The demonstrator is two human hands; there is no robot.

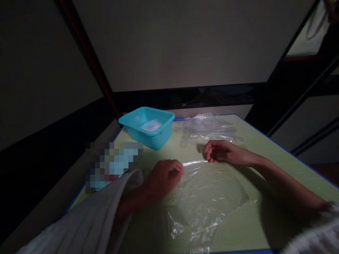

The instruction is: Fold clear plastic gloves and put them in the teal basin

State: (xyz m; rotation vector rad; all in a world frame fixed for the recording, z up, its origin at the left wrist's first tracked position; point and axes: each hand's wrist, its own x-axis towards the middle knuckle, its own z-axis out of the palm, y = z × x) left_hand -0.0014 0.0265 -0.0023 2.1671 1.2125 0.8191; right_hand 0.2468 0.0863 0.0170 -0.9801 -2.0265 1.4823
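Observation:
A thin piece of clear plastic film (pixel 209 192) lies spread on the table, with a straight top edge and an uneven, creased lower part. At the left end of that edge, my left hand (pixel 165 178) is closed, fingertips pinched at the film's corner. My right hand (pixel 221 151) has curled fingers at the other end of the same edge, and its fingertips appear to grip it. Between the two hands the edge is stretched straight.
A turquoise plastic basin (pixel 161 137) with something white inside stands at the back left. More crumpled clear plastic (pixel 209 127) lies at the back. A blurred-out object (pixel 113 165) is left of my left hand. The pale yellow table (pixel 278 158) has a blue rim.

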